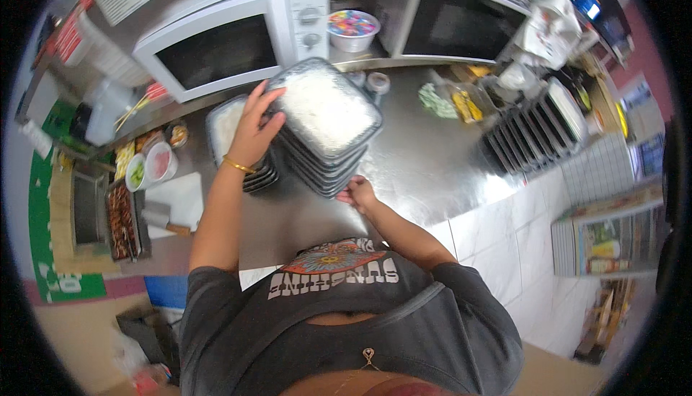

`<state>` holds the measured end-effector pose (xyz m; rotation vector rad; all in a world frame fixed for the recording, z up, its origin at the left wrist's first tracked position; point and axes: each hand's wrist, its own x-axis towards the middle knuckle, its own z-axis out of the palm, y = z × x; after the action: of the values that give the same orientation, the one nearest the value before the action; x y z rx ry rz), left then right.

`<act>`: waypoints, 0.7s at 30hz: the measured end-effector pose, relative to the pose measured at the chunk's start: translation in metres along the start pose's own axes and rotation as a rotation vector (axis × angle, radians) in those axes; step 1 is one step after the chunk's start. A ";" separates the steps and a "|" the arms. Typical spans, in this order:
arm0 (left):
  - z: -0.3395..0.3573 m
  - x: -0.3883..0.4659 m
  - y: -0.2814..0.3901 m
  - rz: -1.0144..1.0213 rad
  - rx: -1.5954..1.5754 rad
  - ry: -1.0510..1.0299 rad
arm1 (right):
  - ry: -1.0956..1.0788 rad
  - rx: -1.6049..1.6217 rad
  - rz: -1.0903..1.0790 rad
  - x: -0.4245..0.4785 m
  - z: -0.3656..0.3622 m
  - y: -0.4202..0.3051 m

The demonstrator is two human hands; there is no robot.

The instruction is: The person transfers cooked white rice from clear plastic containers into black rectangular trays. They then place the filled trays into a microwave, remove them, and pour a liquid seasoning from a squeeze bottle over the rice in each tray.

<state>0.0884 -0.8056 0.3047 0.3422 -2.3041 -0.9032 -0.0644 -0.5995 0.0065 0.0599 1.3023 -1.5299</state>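
A tall stack of black plastic food containers [327, 109] stands in front of me, its top one filled with something white under a clear lid. My left hand [260, 123] rests with its fingers on the upper left rim of that top container, thumb apart. Low at the stack's right side, my right hand [357, 193] has its fingers at the bottom container; its fingertips are partly hidden under the edge. A second stack of similar containers [224, 126] stands just left, partly behind my left hand and wrist.
Microwaves [216, 44] stand at the back, with a tub of colourful items [353, 28] between them. More stacked black containers [532, 131] are at the right of the steel counter [416, 180]. Left are a cleaver [162, 218] on a white board [186, 196] and a tray of browned meat [122, 220].
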 end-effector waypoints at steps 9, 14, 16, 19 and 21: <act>0.071 -0.007 0.030 0.035 -0.112 -0.019 | 0.108 0.103 -0.107 -0.041 -0.047 0.000; 0.149 0.015 0.080 0.097 -0.154 -0.118 | 0.223 0.172 -0.187 -0.065 -0.136 -0.007; 0.183 0.028 0.106 0.020 -0.222 -0.191 | 0.270 0.202 -0.222 -0.078 -0.174 -0.016; 0.236 0.053 0.141 0.295 -0.080 -0.182 | 0.277 0.191 -0.217 -0.097 -0.237 -0.038; 0.273 0.067 0.161 0.367 -0.065 -0.203 | 0.288 0.211 -0.247 -0.101 -0.286 -0.049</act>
<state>-0.1399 -0.5768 0.2916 -0.2058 -2.4036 -0.8528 -0.2150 -0.3324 -0.0129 0.2712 1.4060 -1.9210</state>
